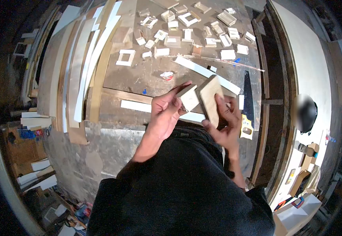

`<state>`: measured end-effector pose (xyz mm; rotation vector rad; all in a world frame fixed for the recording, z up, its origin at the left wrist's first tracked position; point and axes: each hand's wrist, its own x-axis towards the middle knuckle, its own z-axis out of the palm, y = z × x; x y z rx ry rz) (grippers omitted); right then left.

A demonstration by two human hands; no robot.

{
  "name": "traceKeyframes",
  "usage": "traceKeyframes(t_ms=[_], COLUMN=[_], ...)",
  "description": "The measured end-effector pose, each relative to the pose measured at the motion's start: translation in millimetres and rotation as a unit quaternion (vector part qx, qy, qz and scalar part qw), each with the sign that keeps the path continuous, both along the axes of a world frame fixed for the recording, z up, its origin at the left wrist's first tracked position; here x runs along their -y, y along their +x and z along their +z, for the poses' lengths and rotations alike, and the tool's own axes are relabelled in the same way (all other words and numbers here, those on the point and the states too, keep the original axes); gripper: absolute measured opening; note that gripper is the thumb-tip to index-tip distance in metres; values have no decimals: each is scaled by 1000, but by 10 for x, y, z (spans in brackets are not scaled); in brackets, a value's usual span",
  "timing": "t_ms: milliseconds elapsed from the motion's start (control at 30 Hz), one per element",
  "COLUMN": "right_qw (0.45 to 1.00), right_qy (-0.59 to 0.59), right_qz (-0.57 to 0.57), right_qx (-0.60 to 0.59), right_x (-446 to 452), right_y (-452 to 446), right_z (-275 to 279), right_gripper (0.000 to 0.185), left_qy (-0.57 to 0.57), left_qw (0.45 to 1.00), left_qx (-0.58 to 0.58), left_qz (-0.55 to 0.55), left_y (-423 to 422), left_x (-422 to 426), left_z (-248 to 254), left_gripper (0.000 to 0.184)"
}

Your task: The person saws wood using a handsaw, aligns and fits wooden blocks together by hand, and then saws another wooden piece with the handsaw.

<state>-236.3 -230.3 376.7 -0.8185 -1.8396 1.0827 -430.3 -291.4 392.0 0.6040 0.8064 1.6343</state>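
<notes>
My left hand [166, 105] is closed on a small pale wooden block [189, 97], thumb and fingers around its near side. A flat wooden board [210, 101] is gripped in my right hand [227, 121], tilted up on edge beside the block. The two pieces are close together; whether they touch I cannot tell. Both are held above the near part of the workbench [120, 83]. Below them lies a long white strip [135, 106], partly hidden by my hands. A handsaw with a yellow handle [246, 128] lies to the right of my right hand.
Several small wooden frames and boxes [188, 19] are scattered over the far bench. Long boards [76, 67] are stacked at the left. A white strip [208, 74] lies diagonally beyond my hands, near a roll of tape [166, 75]. A pale side bench [310, 51] runs along the right.
</notes>
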Motion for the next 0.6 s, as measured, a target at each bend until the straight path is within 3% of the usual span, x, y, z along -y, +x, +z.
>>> traceKeyframes(t_ms=[133,167,233,333,367,467,533,600], right_qw=[999,999,995,997,1000,998,997,999], right_qy=[-9,30,75,81,-4,-35,-42,-20], right_qz=[-26,9,56,3,-19,-43,-32,26], right_qx=[-41,-44,-17,-10,5,-24,-60,-40], right_x=[-12,10,91,-23,-33,-80,-80,-50], right_y=[79,71,-10,-51,-45,-49,-12,-41], right_z=[56,100,174,54,89,150,163,248], right_gripper=[71,71,71,71,73,72,70,71], left_qy=[14,57,-27,-41,-43,-64,-102,-53], left_qw=[997,989,999,998,998,997,993,998], left_qx=[75,128,35,47,55,46,35,24], left_qz=[8,-49,4,4,5,11,39,16], left_y=[-26,-98,112,50,35,78,125,33], left_x=[40,57,51,75,86,68,28,24], left_z=[-64,-223,143,-68,-110,87,200,67], left_gripper=[51,50,45,42,41,30,22,22])
